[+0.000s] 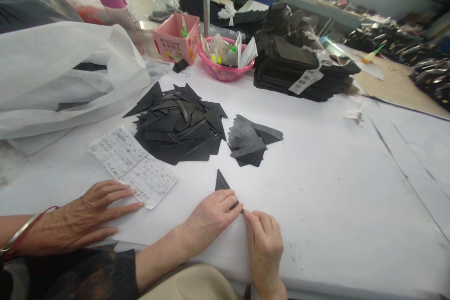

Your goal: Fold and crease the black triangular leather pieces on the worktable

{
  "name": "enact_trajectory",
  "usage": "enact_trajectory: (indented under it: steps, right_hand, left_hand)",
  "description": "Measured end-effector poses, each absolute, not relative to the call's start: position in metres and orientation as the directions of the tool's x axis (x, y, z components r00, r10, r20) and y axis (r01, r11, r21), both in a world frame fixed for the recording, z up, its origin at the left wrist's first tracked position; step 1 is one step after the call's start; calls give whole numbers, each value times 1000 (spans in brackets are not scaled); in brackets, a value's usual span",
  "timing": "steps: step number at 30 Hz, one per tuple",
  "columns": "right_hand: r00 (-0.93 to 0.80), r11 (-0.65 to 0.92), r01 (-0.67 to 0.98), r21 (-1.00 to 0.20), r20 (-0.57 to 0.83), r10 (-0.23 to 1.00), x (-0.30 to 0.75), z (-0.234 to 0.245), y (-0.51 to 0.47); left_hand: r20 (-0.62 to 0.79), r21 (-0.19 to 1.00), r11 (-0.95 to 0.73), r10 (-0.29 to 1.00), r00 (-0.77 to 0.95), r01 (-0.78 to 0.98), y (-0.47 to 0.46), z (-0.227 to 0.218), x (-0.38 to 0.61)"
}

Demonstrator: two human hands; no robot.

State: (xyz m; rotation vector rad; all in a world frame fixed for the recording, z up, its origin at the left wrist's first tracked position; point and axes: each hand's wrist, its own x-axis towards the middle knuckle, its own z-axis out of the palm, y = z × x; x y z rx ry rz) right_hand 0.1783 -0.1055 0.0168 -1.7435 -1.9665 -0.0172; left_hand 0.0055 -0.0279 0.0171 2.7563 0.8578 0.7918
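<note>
A black triangular piece (221,183) lies on the white table (316,187) in front of me. My left hand (211,220) covers its near part with the fingers pressed together on it. My right hand (263,243) meets it at the piece's near right corner, fingertips pinched on the edge. Behind are a pile of black triangular pieces (179,126) and a smaller pile of grey felt-like triangles (249,143).
Another person's hand (80,220) with a bangle rests flat at the left, by a handwritten paper slip (133,164). A white plastic bag (63,75), a pink box (176,37), a pink bowl (225,68) and stacked black material (298,70) stand further back.
</note>
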Motion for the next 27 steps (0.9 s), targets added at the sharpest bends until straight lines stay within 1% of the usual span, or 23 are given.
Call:
enact_trajectory:
  steps: [4,10,16,21,27]
  right_hand:
    - [-75,195,938,-286,382,921,179,16,-107]
    - [-92,213,938,-273,395,914,180,17,-108]
    - [-120,228,944,-238,396,911,181,18,-108]
    - [-135,238,943,-232,388,912,183,19,-108]
    - [-140,247,940,-236,394,908,184,18,-111]
  left_hand:
    - [443,250,-835,549,709,490,-28,16,6]
    - [451,225,-843,535,715,489,-28,15,6]
    - [416,196,-852,520,746,485,-28,11,6]
    - [379,207,-857,516,768,473,-28,9,5]
    - [384,204,-859,512,768,470,-28,14,5]
